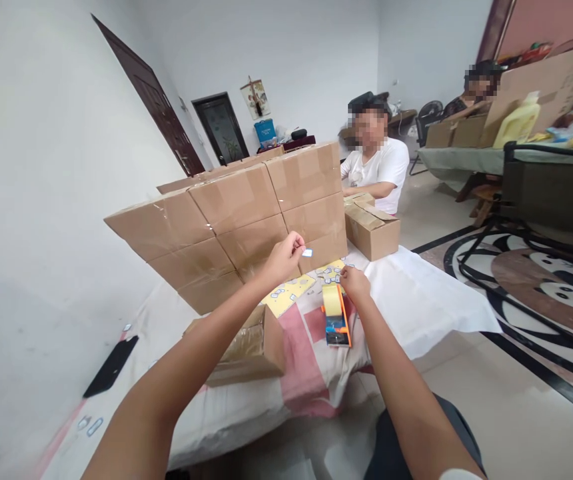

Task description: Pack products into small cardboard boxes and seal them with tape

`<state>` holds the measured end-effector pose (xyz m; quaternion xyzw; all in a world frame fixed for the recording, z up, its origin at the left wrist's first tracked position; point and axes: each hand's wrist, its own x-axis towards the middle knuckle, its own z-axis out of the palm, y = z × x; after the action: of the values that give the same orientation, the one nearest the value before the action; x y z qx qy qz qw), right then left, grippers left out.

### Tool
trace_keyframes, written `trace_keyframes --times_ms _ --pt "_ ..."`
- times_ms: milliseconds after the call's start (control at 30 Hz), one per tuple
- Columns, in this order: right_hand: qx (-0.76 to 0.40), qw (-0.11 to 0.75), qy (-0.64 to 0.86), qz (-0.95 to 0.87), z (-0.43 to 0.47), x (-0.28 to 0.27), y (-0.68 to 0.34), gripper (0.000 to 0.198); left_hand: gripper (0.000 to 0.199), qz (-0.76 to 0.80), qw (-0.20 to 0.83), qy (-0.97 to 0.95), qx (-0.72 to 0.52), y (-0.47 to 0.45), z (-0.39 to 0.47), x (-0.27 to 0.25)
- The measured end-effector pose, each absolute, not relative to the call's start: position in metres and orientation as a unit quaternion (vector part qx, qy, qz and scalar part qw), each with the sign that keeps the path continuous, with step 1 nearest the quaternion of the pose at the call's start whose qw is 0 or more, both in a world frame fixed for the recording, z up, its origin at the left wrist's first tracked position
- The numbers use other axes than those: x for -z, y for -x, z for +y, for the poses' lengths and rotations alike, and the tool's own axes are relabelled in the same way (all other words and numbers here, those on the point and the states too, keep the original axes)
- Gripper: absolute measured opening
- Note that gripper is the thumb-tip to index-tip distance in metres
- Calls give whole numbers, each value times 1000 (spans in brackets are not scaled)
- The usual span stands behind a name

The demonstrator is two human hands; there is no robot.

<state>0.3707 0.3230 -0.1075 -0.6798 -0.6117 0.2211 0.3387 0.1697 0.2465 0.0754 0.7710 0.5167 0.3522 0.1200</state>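
Observation:
My left hand is raised before the stacked cardboard boxes, its fingers pinched. At its fingertips is a small white piece with a bluish edge, like a label. My right hand hovers just beyond the top end of the tape dispenser, thumb and fingers pressed together. Whatever may be between them is too small to make out. The dispenser is orange and blue, carries a roll of yellowish tape and lies on the patterned cloth. Beneath my left forearm sits a taped cardboard box, partly hidden.
Past the stack sits a person in a white shirt, near a cardboard box at the table's right edge. A black flat object lies at the left. Farther right, another person works by a table with a yellow jug.

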Motion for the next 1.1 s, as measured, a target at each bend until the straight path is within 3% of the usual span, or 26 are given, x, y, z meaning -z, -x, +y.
trace_keyframes --times_ms 267,500,633,867,967,1100 --pt "-178 335 687 -620 321 90 -384 28 4 504 118 -784 -342 -164 243 -70" --pt "-140 410 654 -620 309 65 -385 30 3 505 111 -775 -363 -158 237 -79" --pt "-180 457 604 -628 303 50 -380 31 4 518 98 -764 -372 -154 234 -82" --pt "-344 519 358 -696 267 -5 -335 38 5 516 83 -772 -360 -156 224 -76" --pt "-396 558 283 -673 254 -15 -320 30 6 502 107 -772 -375 -155 219 -72" --pt "-375 522 281 -713 246 -6 -309 22 17 540 112 -738 -389 -130 209 -70"
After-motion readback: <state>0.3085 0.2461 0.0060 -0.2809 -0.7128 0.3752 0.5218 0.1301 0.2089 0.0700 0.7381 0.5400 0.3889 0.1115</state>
